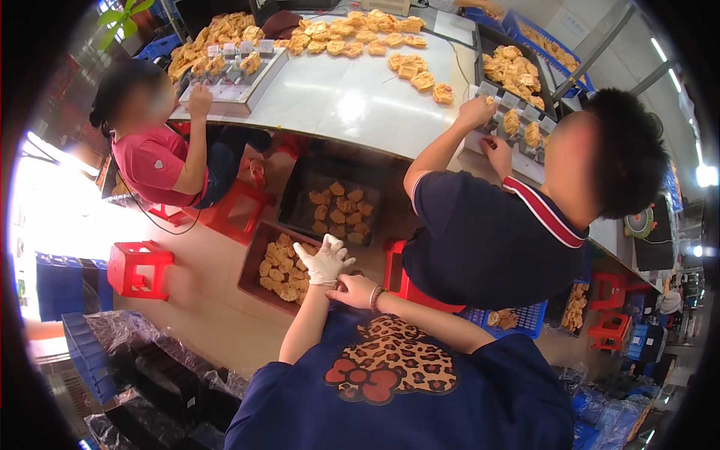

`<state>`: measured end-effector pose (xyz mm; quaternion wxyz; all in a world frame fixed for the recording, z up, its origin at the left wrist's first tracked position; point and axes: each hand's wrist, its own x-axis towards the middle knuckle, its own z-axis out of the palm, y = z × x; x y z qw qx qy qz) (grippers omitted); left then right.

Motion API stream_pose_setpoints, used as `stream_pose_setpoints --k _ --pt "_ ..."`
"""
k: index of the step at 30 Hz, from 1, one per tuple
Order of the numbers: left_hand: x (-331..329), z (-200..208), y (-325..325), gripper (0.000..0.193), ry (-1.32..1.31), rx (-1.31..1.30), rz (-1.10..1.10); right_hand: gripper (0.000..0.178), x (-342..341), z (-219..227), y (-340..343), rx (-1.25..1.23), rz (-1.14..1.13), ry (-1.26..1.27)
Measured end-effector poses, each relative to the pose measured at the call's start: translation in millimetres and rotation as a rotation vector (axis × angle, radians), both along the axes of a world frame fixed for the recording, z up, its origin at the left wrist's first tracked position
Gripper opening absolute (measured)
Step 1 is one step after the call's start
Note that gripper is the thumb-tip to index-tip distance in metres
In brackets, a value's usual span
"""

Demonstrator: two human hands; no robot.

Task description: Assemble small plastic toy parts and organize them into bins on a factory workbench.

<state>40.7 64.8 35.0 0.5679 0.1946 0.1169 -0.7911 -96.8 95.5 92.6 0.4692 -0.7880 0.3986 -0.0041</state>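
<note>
A thin white glove covers my left hand, whose fingers are spread apart. My right hand is bare, with a beaded bracelet on the wrist. Its fingers are closed at the glove's cuff by my left wrist. Below my hands stands a reddish-brown crate of yellowish-brown, irregular pieces. Just beyond it, a black tray holds similar brown pieces spread over its bottom.
A white worktable carries piles of orange-yellow pieces. At its left sits a person in pink; another in navy works close on my right. Red stools and stacked blue crates stand on the floor.
</note>
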Motion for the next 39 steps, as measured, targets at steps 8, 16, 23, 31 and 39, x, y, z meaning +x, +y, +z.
stream_pose_setpoints --k 8,16,23,31,39 --pt "-2 19 -23 0.118 0.110 -0.444 0.049 0.022 -1 -1 -9 -0.084 -0.328 -0.358" --pt "4 -3 -12 0.057 0.078 0.116 0.138 0.013 0 23 -9 -0.166 0.144 -0.442" --pt "-7 52 -3 0.105 0.028 -0.287 -0.039 0.016 5 9 -2 -0.220 0.297 -0.379" --pt "-5 90 -5 0.100 0.016 -0.387 0.000 0.014 -13 17 -20 -0.065 -0.513 -0.550" --pt "-2 104 21 0.111 -0.053 -0.293 -0.078 0.025 -14 26 -67 -0.303 -0.867 -0.590"
